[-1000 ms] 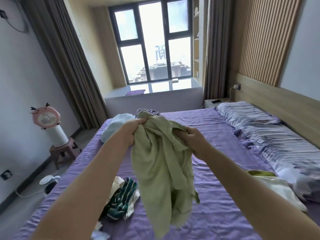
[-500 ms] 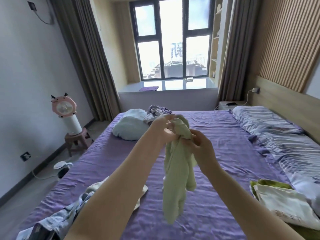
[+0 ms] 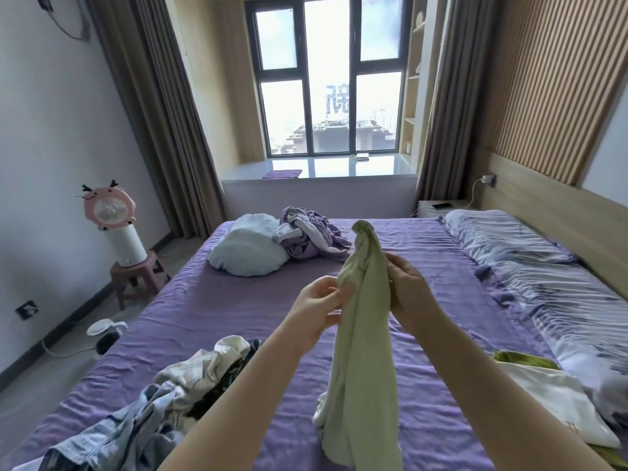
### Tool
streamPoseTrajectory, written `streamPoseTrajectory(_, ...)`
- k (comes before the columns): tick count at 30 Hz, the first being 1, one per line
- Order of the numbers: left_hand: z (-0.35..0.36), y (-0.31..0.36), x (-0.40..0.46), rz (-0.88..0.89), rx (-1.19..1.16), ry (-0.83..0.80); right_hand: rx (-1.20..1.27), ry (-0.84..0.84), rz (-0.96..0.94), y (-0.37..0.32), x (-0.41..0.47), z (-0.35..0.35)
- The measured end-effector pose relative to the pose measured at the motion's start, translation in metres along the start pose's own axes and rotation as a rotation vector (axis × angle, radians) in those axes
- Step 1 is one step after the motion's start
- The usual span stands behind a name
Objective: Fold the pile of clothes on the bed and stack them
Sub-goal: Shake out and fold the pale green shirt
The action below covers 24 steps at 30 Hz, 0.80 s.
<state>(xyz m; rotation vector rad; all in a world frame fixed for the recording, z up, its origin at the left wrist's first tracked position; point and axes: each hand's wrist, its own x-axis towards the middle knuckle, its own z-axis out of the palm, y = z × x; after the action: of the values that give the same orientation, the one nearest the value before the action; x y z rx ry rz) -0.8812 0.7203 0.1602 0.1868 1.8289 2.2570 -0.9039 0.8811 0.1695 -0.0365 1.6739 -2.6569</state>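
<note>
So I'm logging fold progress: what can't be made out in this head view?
- Light green garment: bunched between left hand and right hand, so its type is unclear.
- Unfolded pile: the left forearm and the bottom edge hide part.
- White folded item: cut off at the right edge.
- Phone on the nightstand: too small.

On the bed (image 3: 210,311), the unfolded pile (image 3: 176,399) lies near left, folded clothes (image 3: 557,399) near right, a pillow (image 3: 249,246) far left, the window (image 3: 328,79) behind.
</note>
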Motion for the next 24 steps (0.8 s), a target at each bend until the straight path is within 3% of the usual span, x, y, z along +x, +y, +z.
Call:
streamPoseTrajectory(4,0.008,0.0,0.002,0.02,-0.194,0.086,-0.289,0.013,-0.104,0.012,-0.025,-0.015)
streamPoseTrajectory(7,0.013,0.0,0.002,0.041,-0.183,0.116,-0.506,0.07,-0.22,0.026,-0.04,-0.019)
streamPoseTrajectory(13,0.011,-0.008,-0.002,0.082,-0.195,0.108,-0.153,0.103,-0.089,0.026,-0.052,-0.027)
streamPoseTrajectory(16,0.004,-0.01,-0.005,0.039,-0.19,0.143,-0.188,0.235,-0.076,0.031,-0.049,-0.035)
streamPoseTrajectory(18,0.002,-0.011,-0.005,-0.009,-0.197,0.187,-0.359,0.329,-0.13,0.035,-0.047,-0.04)
streamPoseTrajectory(20,0.006,-0.011,-0.004,-0.048,-0.221,0.198,-0.459,0.258,-0.149,0.04,-0.046,-0.037)
streamPoseTrajectory(24,0.023,-0.012,0.0,-0.052,-0.297,0.176,-0.361,-0.028,-0.002,0.054,-0.048,-0.02)
